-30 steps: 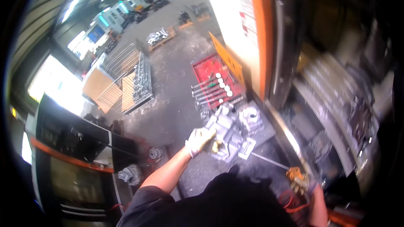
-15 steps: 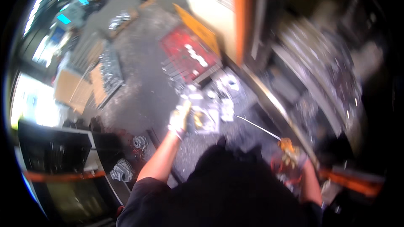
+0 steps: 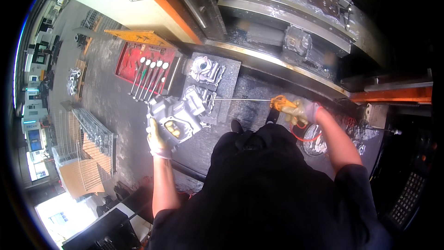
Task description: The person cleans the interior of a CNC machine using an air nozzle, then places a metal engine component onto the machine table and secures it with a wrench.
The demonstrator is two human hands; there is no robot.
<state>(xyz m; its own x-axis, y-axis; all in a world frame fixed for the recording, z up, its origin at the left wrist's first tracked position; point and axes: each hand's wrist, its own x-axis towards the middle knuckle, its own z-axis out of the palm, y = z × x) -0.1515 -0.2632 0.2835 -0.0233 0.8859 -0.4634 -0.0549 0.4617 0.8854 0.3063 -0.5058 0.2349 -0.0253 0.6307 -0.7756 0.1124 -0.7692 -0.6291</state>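
Note:
My left hand (image 3: 157, 140), in a pale work glove, grips a silver cast-metal housing (image 3: 165, 109) from its left side. Yellowish glove fingers show through the opening in the housing. In my gloved right hand (image 3: 299, 111) is an orange air blow gun (image 3: 279, 103), fingers wrapped round its handle. Its long thin nozzle (image 3: 243, 99) points left, and the tip ends at the right side of the castings; whether it touches cannot be told. A second silver casting (image 3: 203, 68) lies on the grey bench (image 3: 227, 65) beyond.
A red tool tray (image 3: 127, 67) with several long dial gauges (image 3: 152, 67) stands at the left. Far right, a machine's orange frame (image 3: 393, 93) borders its metal bed (image 3: 286, 4). A red hose (image 3: 307, 139) hangs below my right hand. A wire cage (image 3: 95, 134) stands on the floor.
My view has turned, so the surroundings have swung leftward, and the earlier blur has cleared. The housing now shows plainly in my left hand; the blow gun stays in my right hand.

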